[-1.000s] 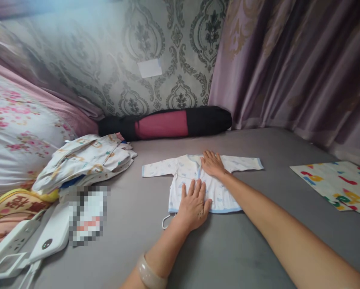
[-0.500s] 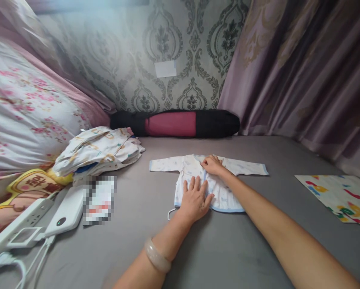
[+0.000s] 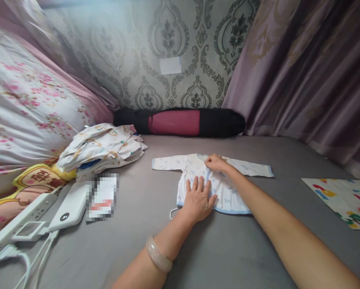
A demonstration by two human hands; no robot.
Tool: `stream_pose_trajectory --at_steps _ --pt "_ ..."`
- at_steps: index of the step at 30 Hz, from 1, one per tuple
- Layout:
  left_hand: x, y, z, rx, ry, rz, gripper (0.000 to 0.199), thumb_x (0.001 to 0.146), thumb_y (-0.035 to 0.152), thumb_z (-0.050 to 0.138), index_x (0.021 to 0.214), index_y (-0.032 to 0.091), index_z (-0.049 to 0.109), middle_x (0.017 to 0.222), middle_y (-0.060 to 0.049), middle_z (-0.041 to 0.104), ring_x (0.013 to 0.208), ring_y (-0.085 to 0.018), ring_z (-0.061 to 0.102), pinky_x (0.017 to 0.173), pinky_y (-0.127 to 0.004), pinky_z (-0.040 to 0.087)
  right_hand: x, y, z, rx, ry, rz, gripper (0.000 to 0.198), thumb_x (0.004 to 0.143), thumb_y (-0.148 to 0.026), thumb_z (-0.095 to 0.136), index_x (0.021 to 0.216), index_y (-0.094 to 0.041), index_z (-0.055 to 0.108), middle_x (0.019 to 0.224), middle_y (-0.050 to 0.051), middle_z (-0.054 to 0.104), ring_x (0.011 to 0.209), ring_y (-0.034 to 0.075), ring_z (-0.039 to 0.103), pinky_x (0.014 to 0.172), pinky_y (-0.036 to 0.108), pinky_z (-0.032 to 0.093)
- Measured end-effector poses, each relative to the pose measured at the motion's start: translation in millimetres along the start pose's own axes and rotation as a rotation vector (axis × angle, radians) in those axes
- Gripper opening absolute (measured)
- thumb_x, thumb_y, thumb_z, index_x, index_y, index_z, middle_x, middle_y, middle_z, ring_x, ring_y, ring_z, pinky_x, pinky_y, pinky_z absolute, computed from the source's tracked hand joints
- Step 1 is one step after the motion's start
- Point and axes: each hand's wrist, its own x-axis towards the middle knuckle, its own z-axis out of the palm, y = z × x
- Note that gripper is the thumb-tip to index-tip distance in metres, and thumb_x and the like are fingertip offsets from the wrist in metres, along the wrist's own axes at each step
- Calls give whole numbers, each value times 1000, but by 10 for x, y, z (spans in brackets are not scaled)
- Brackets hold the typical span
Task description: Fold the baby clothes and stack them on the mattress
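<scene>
A small white baby shirt with blue trim and a faint print lies spread on the grey sheet, sleeves stretched to both sides. My left hand rests flat on its lower front, fingers spread. Near the neckline my right hand pinches the shirt's blue-edged front opening between its fingertips. A white wire hook, perhaps of a hanger, pokes out below the hem beside my left wrist. My right forearm covers part of the shirt's right side.
To the left sit a pile of folded clothes, a yellow cushion, a power strip, a white power bank with cables, and a blurred packet. A long black-and-red bag lies along the wall. A colourful printed sheet lies right.
The whole view has shifted slightly, so things appear a little further right. Both hands keep nearly the same places on the shirt.
</scene>
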Motion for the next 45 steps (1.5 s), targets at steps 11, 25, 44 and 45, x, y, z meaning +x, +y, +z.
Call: stream_pose_trajectory --at_steps 11,25,44,45 --pt "32 -4 -71 -52 62 -97 74 93 58 15 143 6 31 147 -18 35 138 -31 27 112 -50 23 -309 -272 65 -152 201 -285 43 90 -12 27 120 -16 58 127 14 55 118 25 45 99 39 29" --pt "18 -19 6 57 -15 -211 85 89 64 13 145 0 26 151 -21 23 142 -34 15 113 -55 15 -82 -396 298 -55 -67 -333 67 95 -47 14 147 -7 25 154 11 20 143 20 13 115 38 8" --pt "31 -41 -84 40 -14 -244 60 93 40 24 139 5 38 149 -18 31 140 -30 24 113 -50 20 -165 -127 71 376 150 -150 53 96 -31 16 145 -17 33 149 6 35 137 13 30 111 31 24" --pt "30 -39 -88 41 5 -247 58 94 39 24 138 5 39 149 -18 33 139 -30 26 113 -50 21 -262 -37 47 340 162 -158 53 95 -30 20 144 -17 34 149 6 36 137 14 30 112 33 24"
